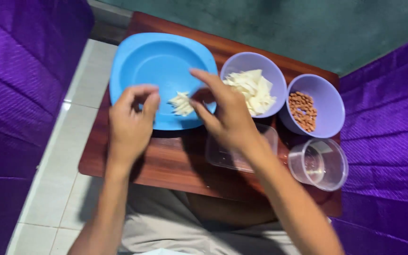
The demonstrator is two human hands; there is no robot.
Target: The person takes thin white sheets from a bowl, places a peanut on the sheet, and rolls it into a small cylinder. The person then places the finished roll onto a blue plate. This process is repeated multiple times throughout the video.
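A blue square plate (142,56) lies at the far left of a small wooden table (166,163). A small pile of pale chips (182,104) rests near its front right rim. My left hand (131,120) hovers over the plate's front edge, fingers curled, nothing visible in it. My right hand (223,111) is spread just right of the pile, fingers apart, between the plate and a lilac bowl of pale chips (256,87). It is blurred, and it hides part of a clear rectangular container (223,158).
A second lilac bowl (324,101) holds brown peanuts (303,111). A clear round plastic cup (319,163) stands at the table's front right. Purple fabric flanks both sides. White floor tiles (72,141) lie to the left, a green wall behind.
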